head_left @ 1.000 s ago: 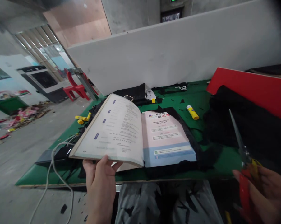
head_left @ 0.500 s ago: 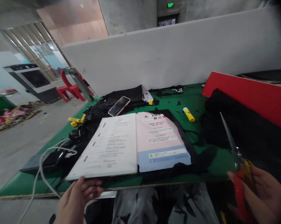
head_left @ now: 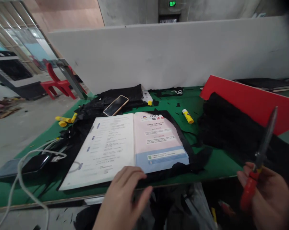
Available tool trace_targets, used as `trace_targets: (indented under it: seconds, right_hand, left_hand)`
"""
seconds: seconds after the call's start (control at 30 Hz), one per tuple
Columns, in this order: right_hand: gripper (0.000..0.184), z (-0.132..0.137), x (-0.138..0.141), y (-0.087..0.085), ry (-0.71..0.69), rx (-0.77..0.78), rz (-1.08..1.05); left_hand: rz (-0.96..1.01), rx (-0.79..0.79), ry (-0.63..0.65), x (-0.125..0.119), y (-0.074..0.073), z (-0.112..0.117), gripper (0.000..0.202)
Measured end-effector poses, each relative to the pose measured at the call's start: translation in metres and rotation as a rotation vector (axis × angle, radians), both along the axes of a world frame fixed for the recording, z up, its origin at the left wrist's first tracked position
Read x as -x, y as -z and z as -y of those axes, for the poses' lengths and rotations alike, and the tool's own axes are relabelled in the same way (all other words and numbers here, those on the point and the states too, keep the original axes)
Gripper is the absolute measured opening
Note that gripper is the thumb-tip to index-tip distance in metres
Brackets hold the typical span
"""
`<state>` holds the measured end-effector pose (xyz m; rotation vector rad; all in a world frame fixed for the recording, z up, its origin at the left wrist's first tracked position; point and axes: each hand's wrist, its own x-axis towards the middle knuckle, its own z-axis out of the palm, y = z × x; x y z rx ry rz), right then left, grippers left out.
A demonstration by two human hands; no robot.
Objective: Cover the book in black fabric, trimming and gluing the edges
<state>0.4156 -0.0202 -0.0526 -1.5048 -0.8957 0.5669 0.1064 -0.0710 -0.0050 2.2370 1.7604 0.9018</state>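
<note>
An open book (head_left: pixel 106 143) lies on the green table, a white text page on its left and a pink and blue page on its right. Black sheet material (head_left: pixel 194 159) shows beneath it, ragged along the right and lower edges. Over the book's lower edge reaches my left hand (head_left: pixel 125 195), fingers bent and thumb apart, nothing visible in it; whether it touches the page I cannot tell. At the right, beyond the table's front edge, my right hand (head_left: pixel 269 188) grips red-handled scissors (head_left: pixel 261 153), blades together and pointing up.
A phone (head_left: pixel 116 105) rests on black scraps behind the book. Glue sticks (head_left: pixel 188 116) lie right and left. A white cable (head_left: pixel 21 169) loops off the left front edge. Black cloth-like material (head_left: pixel 228 127) and a red board (head_left: pixel 245 99) occupy the right; a white partition (head_left: pixel 159 57) stands behind.
My left hand has moved right and up, from the book's lower left corner to its lower middle. The scissors have turned from leaning left to leaning right, and their blades look closed. The view has shifted.
</note>
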Motion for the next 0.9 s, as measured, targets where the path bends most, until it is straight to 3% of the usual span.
trace_targets:
  seconds: [0.17, 0.27, 0.37, 0.57, 0.73, 0.9]
  right_hand:
    - [0.063, 0.001, -0.006, -0.017, -0.127, 0.181, -0.056]
    - [0.065, 0.004, -0.009, -0.021, -0.17, 0.165, 0.097]
    - [0.065, 0.011, -0.006, -0.024, -0.104, 0.091, 0.136]
    - [0.064, 0.013, -0.01, -0.017, -0.136, 0.08, 0.078]
    - [0.063, 0.002, -0.019, -0.008, -0.156, 0.062, 0.231]
    - [0.056, -0.001, -0.015, -0.012, -0.148, 0.067, 0.395]
  left_hand:
    - [-0.224, 0.171, 0.111, -0.047, -0.001, -0.036, 0.054]
    - [-0.361, 0.302, 0.209, -0.057, -0.01, -0.058, 0.036]
    - [-0.404, 0.399, 0.322, -0.054, -0.017, -0.079, 0.012]
    - [-0.286, 0.476, 0.377, -0.04, -0.021, -0.108, 0.009]
    - [-0.243, 0.486, 0.386, -0.036, -0.024, -0.124, 0.008]
    - [-0.243, 0.437, 0.405, -0.031, -0.016, -0.134, 0.008]
